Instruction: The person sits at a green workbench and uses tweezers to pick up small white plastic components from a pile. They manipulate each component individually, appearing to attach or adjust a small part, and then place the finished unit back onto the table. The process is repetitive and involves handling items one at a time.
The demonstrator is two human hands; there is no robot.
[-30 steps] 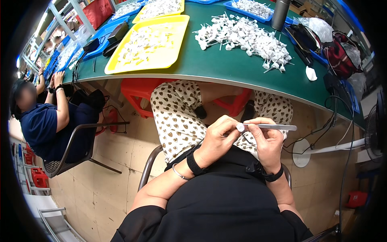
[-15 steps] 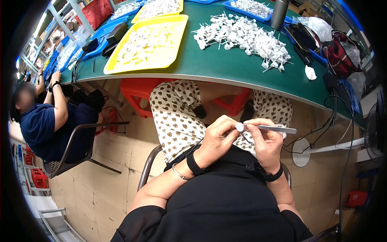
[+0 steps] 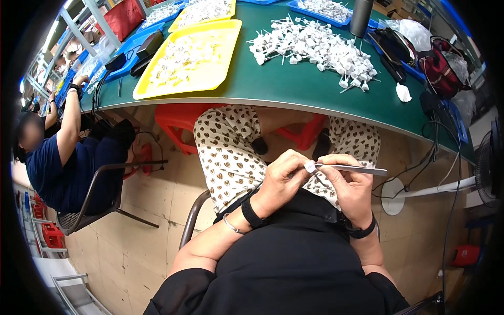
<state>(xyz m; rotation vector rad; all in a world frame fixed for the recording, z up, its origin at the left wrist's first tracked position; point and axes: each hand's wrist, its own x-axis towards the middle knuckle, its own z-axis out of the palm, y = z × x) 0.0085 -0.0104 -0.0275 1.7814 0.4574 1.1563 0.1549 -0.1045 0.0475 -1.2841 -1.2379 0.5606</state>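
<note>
Above my lap, my left hand (image 3: 279,181) pinches a small white round-headed plastic part (image 3: 310,166) between thumb and fingers. A thin dark stem seems to run down from the part. My right hand (image 3: 353,190) is closed around a pair of flat metal tweezers (image 3: 362,169), whose tips reach the part's head. Fingers hide the exact contact. On the green table (image 3: 262,86) ahead lies a large heap of similar white parts (image 3: 325,50) with thin stems. Left of it, a yellow tray (image 3: 232,50) holds small white and yellowish pieces.
Blue trays with white parts stand farther back. A dark grey bottle (image 3: 362,18) and a dark red bag (image 3: 443,68) are at the right, with cables hanging near a fan (image 3: 487,163). A co-worker (image 3: 68,152) sits at the left. Red stools (image 3: 173,121) stand beneath the table.
The white part has shifted slightly left and its head has tilted. My right hand and the tweezers have turned a little. At the left, the co-worker's arm has reached farther forward.
</note>
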